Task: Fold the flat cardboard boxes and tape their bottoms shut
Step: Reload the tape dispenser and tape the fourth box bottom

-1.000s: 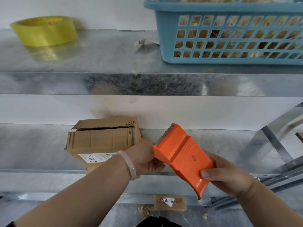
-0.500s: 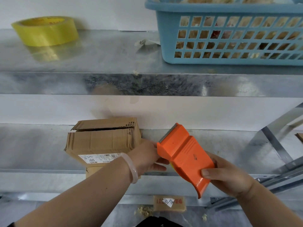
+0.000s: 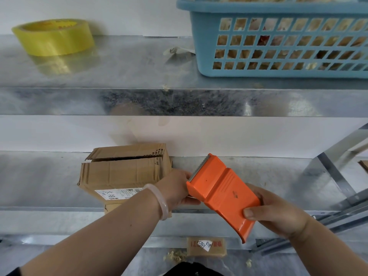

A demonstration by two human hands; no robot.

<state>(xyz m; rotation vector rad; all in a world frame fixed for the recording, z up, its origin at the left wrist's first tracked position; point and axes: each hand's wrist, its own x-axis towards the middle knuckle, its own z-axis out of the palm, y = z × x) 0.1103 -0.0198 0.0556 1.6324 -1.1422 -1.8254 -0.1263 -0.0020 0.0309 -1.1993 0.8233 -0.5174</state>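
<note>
the right hand (image 3: 278, 214) grips the lower end of the orange tape dispenser (image 3: 223, 194), thumb on top; the left hand (image 3: 175, 188) curls round its toothed end. just behind the left hand, a cardboard box (image 3: 123, 172) sits on the lower shelf (image 3: 39, 180), reaching its back edge, top flaps slightly parted. a yellow tape roll (image 3: 53, 36) lies at the left end of the upper shelf (image 3: 119, 66).

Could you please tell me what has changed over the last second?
Very little. The left hand has shifted its fingers slightly at the toothed end of the orange tape dispenser, which barely moved. The right hand still holds its lower end; nothing was let go. The cardboard box, yellow tape roll and blue basket stayed put.
</note>
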